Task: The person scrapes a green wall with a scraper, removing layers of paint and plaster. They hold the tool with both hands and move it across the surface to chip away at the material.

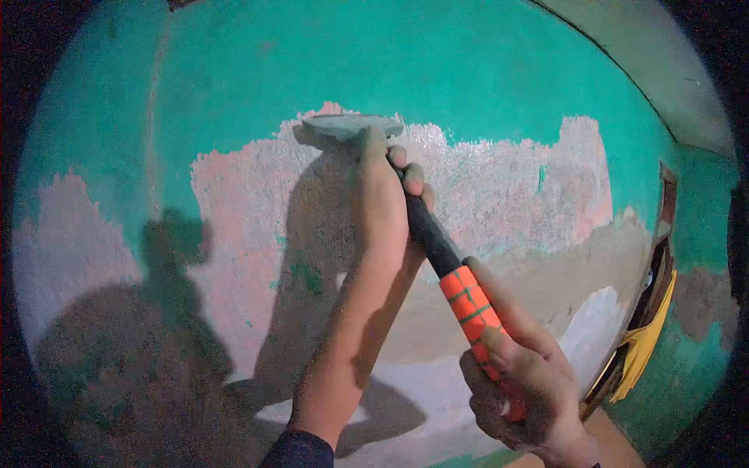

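Both hands hold a scraper tool against a wall. Its flat grey blade presses the wall at the upper edge of a scraped patch. My left hand grips the black shaft just below the blade, fingers wrapped around it. My right hand clasps the orange handle lower down, index finger stretched along it. The wall's turquoise paint remains above the blade; bare pinkish plaster lies below and to both sides.
The scraped area extends right across the wall, with paler grey-white plaster lower down. A dark opening with a wooden frame and a yellow cloth sits at the right. Shadows of me and the tool fall on the wall at the left.
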Demonstrator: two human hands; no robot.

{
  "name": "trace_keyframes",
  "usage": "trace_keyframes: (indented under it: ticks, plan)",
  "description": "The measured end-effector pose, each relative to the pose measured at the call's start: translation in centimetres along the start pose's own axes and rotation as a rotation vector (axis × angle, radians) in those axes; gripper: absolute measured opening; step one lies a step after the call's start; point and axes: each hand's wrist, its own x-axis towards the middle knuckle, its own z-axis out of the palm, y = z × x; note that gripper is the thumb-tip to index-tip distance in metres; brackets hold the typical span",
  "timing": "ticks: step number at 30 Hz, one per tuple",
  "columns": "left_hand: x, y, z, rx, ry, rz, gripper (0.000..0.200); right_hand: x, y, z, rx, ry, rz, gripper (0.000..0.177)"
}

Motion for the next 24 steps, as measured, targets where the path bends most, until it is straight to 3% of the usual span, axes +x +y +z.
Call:
trace_keyframes:
  ticks: [4, 7, 10, 13, 19, 21, 24]
  plan:
    - [-1.2, 0.0, -0.2, 0.064, 0.014, -0.058, 0.033, 0.2, 1.4, -0.7, 0.002, -0.113, -0.201, 0.060]
    - [-0.9, 0.0, 0.0, 0.041, 0.011, -0.053, 0.036, 0.8, 1.4, -1.3, -0.002, -0.072, -0.218, 0.061]
    - [-0.3, -0.2, 0.5, 0.039, 0.015, -0.020, 0.037, -0.2, 0.0, -1.9, -0.039, -0.155, -0.091, 0.060]
    - [-0.5, -0.6, -0.1, 0.112, -0.012, -0.051, 0.036, 0.7, 0.6, -2.0, 0.001, -0.153, -0.153, 0.057]
    - [-1.0, -0.5, 0.5, 0.102, 0.029, -0.033, 0.037, 0.1, -0.8, -2.3, -0.057, -0.169, -0.059, 0.057]
    - [-0.2, -0.5, 1.0, 0.067, 0.055, 0.034, 0.038, 0.3, -1.0, -1.9, 0.018, -0.069, 0.017, 0.067]
    - [-1.8, 0.0, 1.2, 0.024, 0.050, -0.091, 0.021, 0.0, -1.0, -2.1, 0.061, -0.010, 0.070, 0.074]
